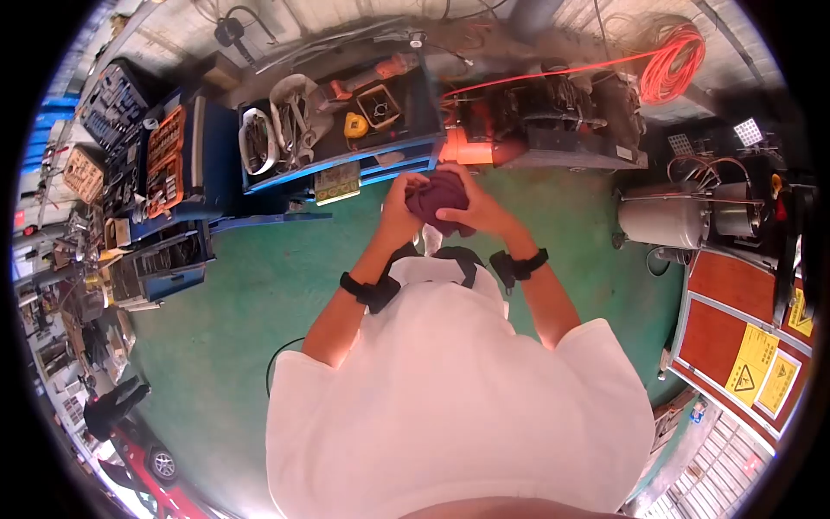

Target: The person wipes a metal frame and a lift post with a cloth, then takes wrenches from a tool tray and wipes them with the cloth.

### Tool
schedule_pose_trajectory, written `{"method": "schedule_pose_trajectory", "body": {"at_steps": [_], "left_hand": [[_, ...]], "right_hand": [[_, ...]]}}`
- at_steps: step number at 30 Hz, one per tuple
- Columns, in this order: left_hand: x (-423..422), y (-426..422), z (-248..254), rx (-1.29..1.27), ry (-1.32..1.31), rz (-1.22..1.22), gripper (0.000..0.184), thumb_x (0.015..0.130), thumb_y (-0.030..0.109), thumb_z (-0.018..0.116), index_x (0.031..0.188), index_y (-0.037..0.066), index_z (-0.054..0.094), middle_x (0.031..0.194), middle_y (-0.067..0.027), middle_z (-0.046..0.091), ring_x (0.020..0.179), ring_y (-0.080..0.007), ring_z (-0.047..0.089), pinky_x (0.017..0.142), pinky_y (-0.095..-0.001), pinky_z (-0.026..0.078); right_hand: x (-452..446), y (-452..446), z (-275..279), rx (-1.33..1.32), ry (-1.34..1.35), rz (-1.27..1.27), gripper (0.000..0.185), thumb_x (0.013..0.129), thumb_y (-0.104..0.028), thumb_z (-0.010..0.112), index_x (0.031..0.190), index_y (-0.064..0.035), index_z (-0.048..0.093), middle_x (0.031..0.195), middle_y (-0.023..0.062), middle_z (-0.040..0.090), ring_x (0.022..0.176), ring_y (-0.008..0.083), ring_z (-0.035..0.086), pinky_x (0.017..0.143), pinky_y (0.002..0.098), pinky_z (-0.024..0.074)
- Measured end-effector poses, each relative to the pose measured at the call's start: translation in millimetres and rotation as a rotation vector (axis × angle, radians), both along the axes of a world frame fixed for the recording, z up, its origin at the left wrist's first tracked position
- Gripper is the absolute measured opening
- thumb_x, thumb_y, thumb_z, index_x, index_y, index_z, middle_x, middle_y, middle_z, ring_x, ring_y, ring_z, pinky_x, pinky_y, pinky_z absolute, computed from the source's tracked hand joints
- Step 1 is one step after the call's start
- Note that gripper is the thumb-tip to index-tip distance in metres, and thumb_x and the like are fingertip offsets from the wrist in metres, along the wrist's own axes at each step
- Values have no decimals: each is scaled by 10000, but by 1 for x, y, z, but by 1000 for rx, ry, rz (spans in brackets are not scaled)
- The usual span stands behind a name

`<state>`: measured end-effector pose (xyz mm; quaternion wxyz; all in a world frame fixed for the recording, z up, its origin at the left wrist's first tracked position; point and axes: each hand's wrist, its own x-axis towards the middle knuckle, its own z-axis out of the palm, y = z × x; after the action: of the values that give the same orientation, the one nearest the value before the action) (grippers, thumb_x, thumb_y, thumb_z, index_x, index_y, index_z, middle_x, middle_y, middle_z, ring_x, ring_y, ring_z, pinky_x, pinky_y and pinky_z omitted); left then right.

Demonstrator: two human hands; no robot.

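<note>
A dark maroon bundle of cloth is held between both hands in front of the chest, above the green floor. My left hand grips its left side, fingers curled over the upper edge. Wrapped round the other side is my right hand, its thumb pressed on the front of the cloth. Just beyond the hands is a blue workbench with a yellow tape measure and a square frame-like tray on top.
Left of the bench stand an orange socket-tool case and a pulled-out blue drawer. An orange hose coil hangs on the back wall. At right are a pale tank and a red-brown panel with yellow warning signs.
</note>
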<state>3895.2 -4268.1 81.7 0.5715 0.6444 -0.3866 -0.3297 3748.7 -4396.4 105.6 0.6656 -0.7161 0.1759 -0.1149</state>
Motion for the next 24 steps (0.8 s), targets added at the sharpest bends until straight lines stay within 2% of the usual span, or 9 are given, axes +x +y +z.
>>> {"method": "schedule_pose_trajectory", "body": {"at_steps": [1,4,6,8,10,14,15,19,24], "left_hand": [[9,-10,-3,-11,-26,-35,417,761,-34,718,1118,59,526,1080,-61,580,985,-160,567,862,-290,472],[36,-40,-11,-79,55,-61,419,760,-36,715,1123,57,528,1085,-59,583,995,-163,575,873,-288,478],[53,-59,-14,-70,71,-85,430,758,-27,726,1132,52,529,1096,-59,586,1018,-166,582,889,-287,482],[68,-74,-16,-21,73,-122,439,758,-18,735,1142,47,531,1096,-64,593,1026,-165,582,898,-286,479],[83,-87,-27,4,150,-109,438,765,-9,742,1146,44,532,1096,-67,598,1028,-156,578,899,-281,476],[112,-113,-56,13,369,-143,412,802,-17,712,1161,50,520,1108,-65,593,1045,-147,572,918,-284,469],[116,-119,-66,12,392,-164,419,814,-23,697,1180,53,508,1120,-66,586,1059,-149,568,920,-287,469],[132,-122,-83,77,523,-210,457,846,-21,664,1245,60,457,1211,-78,541,1129,-156,537,935,-303,472],[157,-123,-96,279,613,-153,621,823,111,727,1344,48,395,1271,-130,522,1184,-209,529,978,-318,452]], "right_hand": [[8,-11,-5,-1,10,-6,744,801,-336,771,1373,-85,367,1259,178,491,1146,313,541,1008,352,424],[26,-37,-23,18,31,1,769,768,-360,799,1371,-87,406,1334,192,419,1251,324,453,1061,387,376],[38,-56,-35,-409,191,-34,800,716,-381,836,1345,-77,446,1361,201,387,1301,352,391,1087,431,341],[48,-74,-45,-490,177,-47,858,675,-394,860,1347,-61,443,1415,204,335,1338,378,335,1098,458,317],[60,-87,-43,-489,76,-82,903,669,-306,874,1398,-86,390,1462,152,293,1371,330,316,1115,439,304],[89,-113,-33,-178,7,-116,867,668,-217,874,1371,-49,395,1410,146,407,1317,260,409,1073,376,352],[101,-115,-34,-134,-33,-89,740,702,-146,839,1329,-49,457,1300,111,506,1218,215,498,1035,339,391],[124,-131,-32,-99,187,24,462,750,-67,757,1182,-85,595,1114,62,597,1026,162,590,926,306,470],[140,-202,-107,-132,227,59,418,750,-43,724,1144,-69,587,1047,64,629,969,151,604,883,298,486]]}}
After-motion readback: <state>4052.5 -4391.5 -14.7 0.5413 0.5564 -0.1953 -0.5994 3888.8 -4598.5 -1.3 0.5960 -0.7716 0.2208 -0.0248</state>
